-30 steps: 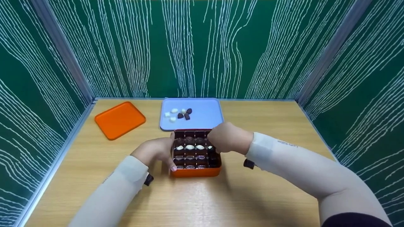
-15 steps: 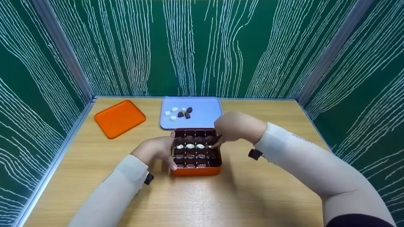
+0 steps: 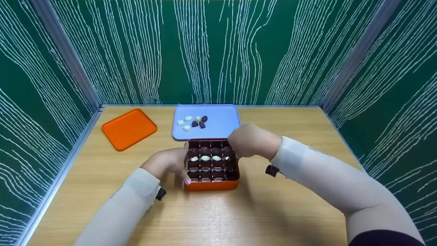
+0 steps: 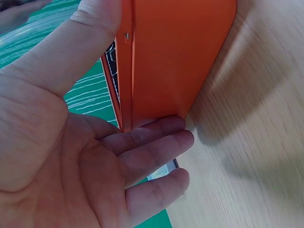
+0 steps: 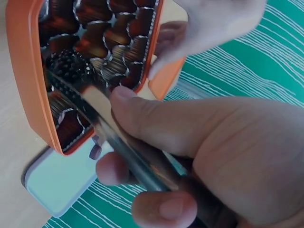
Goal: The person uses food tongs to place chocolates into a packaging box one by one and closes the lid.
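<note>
Seven chocolates (image 3: 202, 125), dark and pale, lay on the blue tray (image 3: 222, 121) behind your box (image 3: 213, 185). The box stood open at mid tabletop (image 3: 290, 205), with a row of dark pieces and a row of pale ones in its cells; the farthest row looked bare. Orange lid (image 3: 129, 129): well apart, far left.

Your left hand (image 3: 170, 162) braced the box's left side, thumb and fingers spread apart. Your right hand (image 3: 249, 140) was clamped on the tongs (image 5: 135, 164), whose tips reached down inside the box by its right wall. Whether they gripped a piece, could not tell.

Risks, as judged: the tips might catch a cell divider and lift the insert if you pulled sideways; a smooth piece might slip if you squeezed unevenly; the box might slide if your left hand eased off while the tongs pushed leftward.

Views compared: from the head, your right hand hid nearly all of the tongs; the right wrist view gave their length and the cells beneath. Only the left wrist view showed your left palm and the fingers lying against the outer wall.
</note>
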{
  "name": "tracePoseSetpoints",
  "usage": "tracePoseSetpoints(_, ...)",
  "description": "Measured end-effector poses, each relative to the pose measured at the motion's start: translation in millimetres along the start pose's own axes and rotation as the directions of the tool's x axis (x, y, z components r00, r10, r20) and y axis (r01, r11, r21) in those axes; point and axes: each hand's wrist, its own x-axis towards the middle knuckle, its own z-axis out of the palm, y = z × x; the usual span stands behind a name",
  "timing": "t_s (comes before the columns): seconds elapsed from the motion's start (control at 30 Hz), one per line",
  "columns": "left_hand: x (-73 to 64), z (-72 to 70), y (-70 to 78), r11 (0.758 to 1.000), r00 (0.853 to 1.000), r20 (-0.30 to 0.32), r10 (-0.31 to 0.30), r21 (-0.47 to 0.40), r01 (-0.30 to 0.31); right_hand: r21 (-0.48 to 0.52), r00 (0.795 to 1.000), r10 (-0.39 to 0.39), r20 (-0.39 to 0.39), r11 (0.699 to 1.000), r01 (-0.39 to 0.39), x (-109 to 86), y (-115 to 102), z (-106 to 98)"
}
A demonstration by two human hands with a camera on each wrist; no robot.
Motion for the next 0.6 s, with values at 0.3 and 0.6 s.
tracePoseSetpoints(0.3,-1.2,-0.1,-1.2,1.000,1.000,-0.011,-0.003,0.016,0.003,-0.082,0.995,0.024,0.095,0.996,-0.016,14.5,-24.9,-5.1)
tracePoseSetpoints(0.6,-1.3,0.5,1.0,1.000,1.000,-0.007,-0.003,0.021,0.003,-0.187,0.990,-0.022,0.142,0.981,0.048,23.1,-36.0,-9.8)
